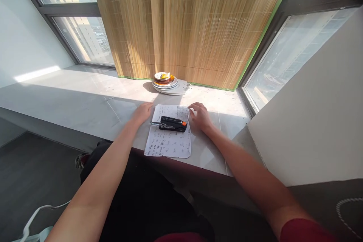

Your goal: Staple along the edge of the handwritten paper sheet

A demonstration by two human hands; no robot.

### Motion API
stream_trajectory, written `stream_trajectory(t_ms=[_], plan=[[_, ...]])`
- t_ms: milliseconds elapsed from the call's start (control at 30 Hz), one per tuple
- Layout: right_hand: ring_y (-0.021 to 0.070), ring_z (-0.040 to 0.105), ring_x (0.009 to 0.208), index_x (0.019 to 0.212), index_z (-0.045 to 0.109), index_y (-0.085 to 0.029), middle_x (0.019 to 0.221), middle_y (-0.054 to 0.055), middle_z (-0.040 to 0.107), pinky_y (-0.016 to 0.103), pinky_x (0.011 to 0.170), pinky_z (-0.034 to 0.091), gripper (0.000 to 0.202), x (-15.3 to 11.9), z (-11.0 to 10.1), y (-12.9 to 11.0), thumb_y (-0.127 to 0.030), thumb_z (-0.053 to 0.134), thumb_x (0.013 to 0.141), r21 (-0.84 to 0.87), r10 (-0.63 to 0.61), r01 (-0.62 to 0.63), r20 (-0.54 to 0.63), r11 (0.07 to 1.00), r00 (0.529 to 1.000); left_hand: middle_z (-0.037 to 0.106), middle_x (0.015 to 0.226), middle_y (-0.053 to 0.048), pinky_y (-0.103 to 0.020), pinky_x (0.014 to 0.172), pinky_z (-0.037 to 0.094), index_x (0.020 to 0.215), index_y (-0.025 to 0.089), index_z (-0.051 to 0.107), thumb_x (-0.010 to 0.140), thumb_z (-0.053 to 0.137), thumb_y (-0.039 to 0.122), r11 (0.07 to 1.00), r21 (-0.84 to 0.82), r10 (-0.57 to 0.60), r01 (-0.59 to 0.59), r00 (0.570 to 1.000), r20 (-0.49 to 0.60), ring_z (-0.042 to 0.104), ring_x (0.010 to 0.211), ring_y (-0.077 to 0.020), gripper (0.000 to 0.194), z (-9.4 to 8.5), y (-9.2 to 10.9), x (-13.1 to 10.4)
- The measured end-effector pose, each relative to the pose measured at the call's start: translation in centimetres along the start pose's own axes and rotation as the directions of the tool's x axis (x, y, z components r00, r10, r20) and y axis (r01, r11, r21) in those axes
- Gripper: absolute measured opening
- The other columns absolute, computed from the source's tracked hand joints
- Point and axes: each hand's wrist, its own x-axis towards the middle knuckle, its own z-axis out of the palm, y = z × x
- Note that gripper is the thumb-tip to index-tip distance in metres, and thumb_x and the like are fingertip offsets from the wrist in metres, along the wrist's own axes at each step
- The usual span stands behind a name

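Note:
A black stapler (176,125) with an orange end lies across a handwritten sheet of paper (167,145) on the windowsill. A thin silver metal piece (155,123) juts out of the stapler's left side. My left hand (142,112) rests on the sill just left of the paper's upper edge, fingers loosely stretched and holding nothing. At the paper's upper right corner, my right hand (200,116) lies with fingers loosely bent and apart. Its fingertips are at the paper's edge; whether they press on it I cannot tell. Neither hand touches the stapler.
Behind the paper stands a stack of plates (166,85) with a small orange-yellow item (164,76) on top. A bamboo blind (181,26) hangs behind it. A white wall (312,113) bounds the right side. The sill's front edge runs close to my lap.

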Motion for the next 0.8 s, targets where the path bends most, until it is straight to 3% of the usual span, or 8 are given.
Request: stream_trajectory(t_ms=[133, 200, 367, 467, 567, 700, 800], plan=[[0.027, 0.062, 0.092, 0.095, 0.074, -0.023, 0.097, 0.009, 0.072, 0.046, 0.088, 0.053, 0.019, -0.1, 0.0, -2.2, -0.018, 0.057, 0.098, 0.072, -0.048, 0.051, -0.036, 0.996, 0.998, 0.078, 0.112, -0.01, -0.041, 0.099, 0.056, 0.105, 0.019, 0.083, 0.09, 0.051, 0.008, 0.999, -0.016, -0.035, 0.033, 0.993, -0.115, 0.072, 0.109, -0.0334, 0.037, -0.5, -0.2, -1.4], [0.0255, 0.062, 0.09, 0.101, 0.074, -0.024, 0.097, 0.007, 0.072, 0.044, 0.087, 0.053, 0.017, -0.4, 0.1, -3.4, -0.024, 0.057, 0.102, 0.149, -0.082, 0.083, -0.018, 0.985, 0.996, 0.078, 0.106, -0.01, -0.039, 0.093, 0.058, 0.103, 0.019, 0.083, 0.085, 0.054, 0.007, 0.998, -0.057, -0.038, 0.029, 0.987, -0.157, 0.072, 0.1, -0.032, 0.036, -0.9, 0.0, -2.0], [0.0234, 0.062, 0.093, 0.133, 0.065, -0.025, 0.111, 0.008, 0.071, 0.042, 0.087, 0.055, 0.032, -0.8, 0.2, -5.5, -0.041, 0.06, 0.105, 0.307, -0.221, 0.158, 0.183, 0.938, 0.958, 0.075, 0.099, -0.008, -0.038, 0.086, 0.058, 0.101, 0.02, 0.08, 0.087, 0.059, 0.016, 0.96, -0.276, -0.007, -0.045, 0.982, -0.187, 0.07, 0.089, -0.027, 0.026, -2.0, 1.4, -2.9], [0.0253, 0.063, 0.101, 0.14, 0.06, -0.025, 0.12, 0.011, 0.068, 0.043, 0.088, 0.057, 0.043, -1.0, 0.2, -5.9, -0.046, 0.063, 0.103, 0.315, -0.253, 0.157, 0.289, 0.936, 0.923, 0.074, 0.096, -0.008, -0.032, 0.069, 0.057, 0.094, 0.02, 0.071, 0.097, 0.059, 0.033, 0.852, -0.522, -0.045, -0.033, 0.99, -0.136, 0.07, 0.084, -0.0251, 0.018, -2.6, 2.6, -3.6], [0.0283, 0.063, 0.11, 0.146, 0.055, -0.024, 0.125, 0.013, 0.065, 0.045, 0.094, 0.057, 0.051, -1.2, 0.3, -6.1, -0.044, 0.068, 0.1, 0.315, -0.309, 0.196, 0.365, 0.929, 0.878, 0.069, 0.084, -0.006, -0.027, 0.056, 0.049, 0.095, 0.019, 0.067, 0.102, 0.057, 0.047, 0.754, -0.656, -0.04, -0.026, 0.996, -0.085, 0.064, 0.068, -0.02, 0.03, -3.1, 3.5, -4.9], [0.0291, 0.064, 0.114, 0.146, 0.055, -0.023, 0.123, 0.013, 0.067, 0.048, 0.1, 0.055, 0.046, -1.3, 0.5, -6.4, -0.033, 0.063, 0.102, 0.308, -0.353, 0.24, 0.396, 0.921, 0.848, 0.057, 0.079, -0.002, -0.026, 0.055, 0.04, 0.107, 0.018, 0.076, 0.106, 0.051, 0.051, 0.789, -0.614, -0.039, -0.02, 0.996, -0.083, 0.048, 0.06, -0.0149, 0.041, -3.6, 4.3, -6.9], [0.0294, 0.065, 0.114, 0.143, 0.056, -0.022, 0.124, 0.013, 0.069, 0.049, 0.101, 0.055, 0.044, -1.2, 0.4, -6.6, -0.03, 0.065, 0.101, 0.308, -0.35, 0.237, 0.395, 0.922, 0.849, 0.057, 0.086, -0.004, -0.028, 0.061, 0.043, 0.123, 0.017, 0.076, 0.107, 0.048, 0.046, 0.816, -0.577, 0.003, -0.04, 0.998, -0.064, 0.049, 0.064, -0.0158, 0.044, -3.8, 4.7, -7.7]])
